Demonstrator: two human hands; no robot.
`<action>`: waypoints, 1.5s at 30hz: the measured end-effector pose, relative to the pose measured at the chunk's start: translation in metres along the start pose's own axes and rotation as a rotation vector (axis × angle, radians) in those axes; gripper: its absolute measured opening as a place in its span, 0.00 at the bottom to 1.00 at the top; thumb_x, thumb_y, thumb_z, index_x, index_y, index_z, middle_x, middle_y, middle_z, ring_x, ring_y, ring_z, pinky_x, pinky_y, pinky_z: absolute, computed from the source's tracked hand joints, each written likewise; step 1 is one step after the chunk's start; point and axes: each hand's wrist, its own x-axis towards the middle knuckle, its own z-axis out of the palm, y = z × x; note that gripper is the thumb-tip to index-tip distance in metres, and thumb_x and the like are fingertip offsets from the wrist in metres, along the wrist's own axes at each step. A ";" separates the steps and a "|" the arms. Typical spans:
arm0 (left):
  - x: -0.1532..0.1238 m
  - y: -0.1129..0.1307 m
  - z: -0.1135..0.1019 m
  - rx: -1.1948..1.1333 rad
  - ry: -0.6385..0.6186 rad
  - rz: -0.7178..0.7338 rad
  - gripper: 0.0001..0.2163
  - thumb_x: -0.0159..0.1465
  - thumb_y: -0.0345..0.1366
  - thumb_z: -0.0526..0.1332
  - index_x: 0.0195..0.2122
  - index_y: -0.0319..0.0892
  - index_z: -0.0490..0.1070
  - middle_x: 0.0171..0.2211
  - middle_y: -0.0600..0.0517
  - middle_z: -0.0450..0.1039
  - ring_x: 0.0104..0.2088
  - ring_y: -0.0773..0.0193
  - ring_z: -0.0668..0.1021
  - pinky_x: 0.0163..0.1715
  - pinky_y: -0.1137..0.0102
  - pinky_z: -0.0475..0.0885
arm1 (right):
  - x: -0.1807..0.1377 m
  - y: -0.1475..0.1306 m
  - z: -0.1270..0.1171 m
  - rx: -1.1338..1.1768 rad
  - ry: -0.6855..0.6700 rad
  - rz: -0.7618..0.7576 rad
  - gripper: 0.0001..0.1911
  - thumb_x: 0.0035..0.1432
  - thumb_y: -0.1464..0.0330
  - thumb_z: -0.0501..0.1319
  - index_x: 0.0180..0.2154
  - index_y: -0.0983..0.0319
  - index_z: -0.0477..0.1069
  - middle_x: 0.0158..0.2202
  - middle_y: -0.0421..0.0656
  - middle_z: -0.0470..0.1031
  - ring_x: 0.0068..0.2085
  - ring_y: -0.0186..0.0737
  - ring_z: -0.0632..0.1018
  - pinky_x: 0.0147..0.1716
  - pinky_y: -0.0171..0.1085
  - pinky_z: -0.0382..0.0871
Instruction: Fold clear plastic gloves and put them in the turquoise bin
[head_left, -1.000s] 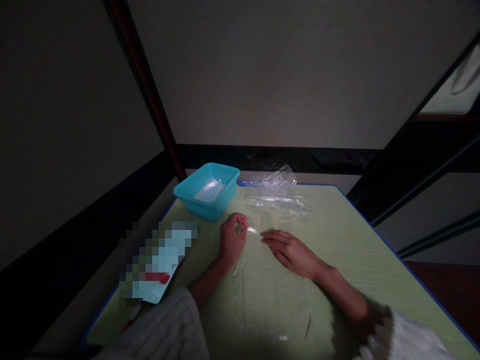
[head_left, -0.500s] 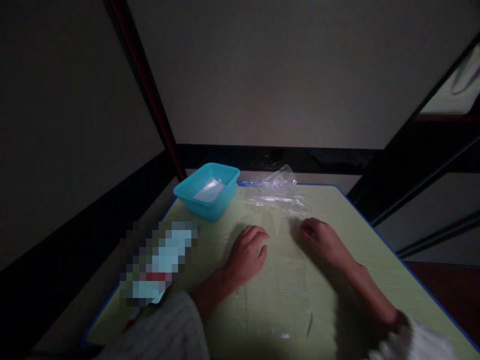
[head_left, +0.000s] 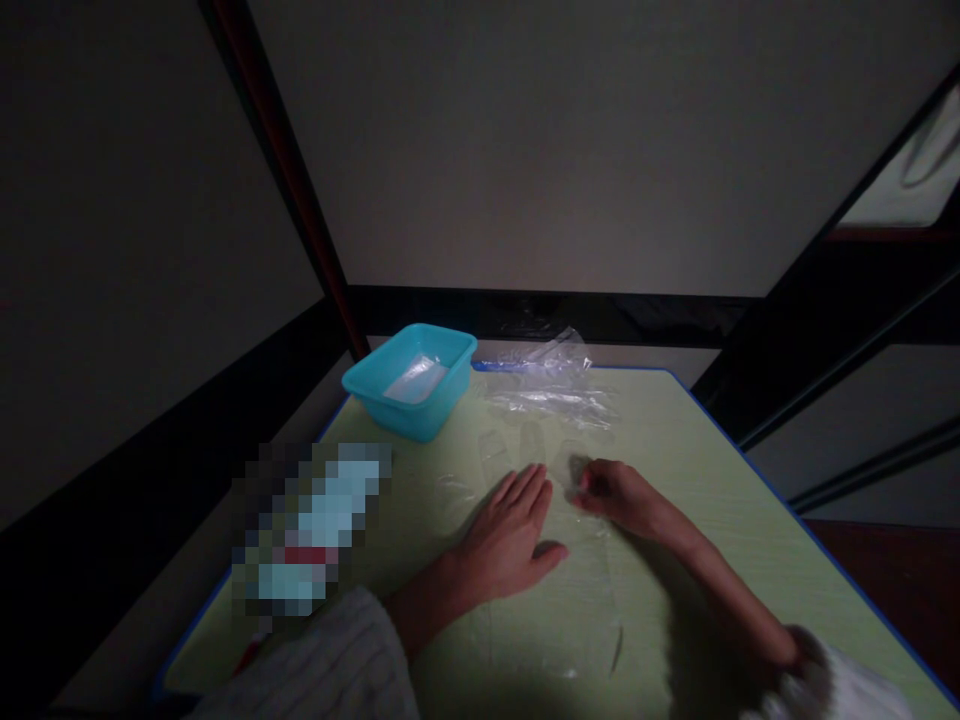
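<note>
A clear disposable plastic glove [head_left: 551, 620] lies spread on the table, its finger shapes pointing away from me. My left hand [head_left: 514, 540] rests flat on the glove with the thumb stretched out to the right. At the glove's right-hand side, my right hand [head_left: 619, 495] has its fingertips pinched together, apparently on the edge of one glove finger. The film is so thin that its outline is faint, and part of it is hidden under my left hand. Beyond both hands sits a crumpled heap of clear plastic film [head_left: 551, 390].
A blue plastic basin [head_left: 442, 405] with a whitish packet [head_left: 416, 380] inside stands at the far left of the table [head_left: 712, 540]. A blurred-out light blue object [head_left: 322, 530] lies along the left edge. A wall rises behind the table.
My left hand has flattened down onto the glove and shifted slightly right. The right hand has moved a little nearer and to the left, its fingers pinching at the glove.
</note>
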 end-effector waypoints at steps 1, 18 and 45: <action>0.000 0.000 0.000 0.000 0.000 -0.001 0.30 0.62 0.50 0.49 0.59 0.32 0.53 0.61 0.39 0.51 0.63 0.54 0.52 0.60 0.60 0.51 | 0.000 -0.001 0.001 0.040 -0.009 -0.007 0.12 0.41 0.62 0.63 0.21 0.61 0.61 0.17 0.34 0.63 0.20 0.31 0.64 0.19 0.32 0.56; -0.001 0.000 0.001 0.009 0.003 0.013 0.29 0.63 0.49 0.48 0.58 0.32 0.53 0.62 0.38 0.50 0.63 0.54 0.52 0.59 0.59 0.51 | 0.006 -0.008 0.005 0.436 0.078 0.081 0.26 0.31 0.70 0.65 0.37 0.59 0.58 0.16 0.28 0.62 0.17 0.30 0.65 0.17 0.30 0.55; -0.001 0.001 -0.002 -0.008 0.006 0.011 0.26 0.63 0.46 0.51 0.58 0.34 0.55 0.61 0.39 0.53 0.62 0.53 0.55 0.59 0.59 0.52 | 0.000 -0.001 -0.036 0.481 0.048 0.005 0.33 0.36 0.70 0.64 0.46 0.56 0.54 0.32 0.35 0.64 0.23 0.29 0.69 0.23 0.34 0.66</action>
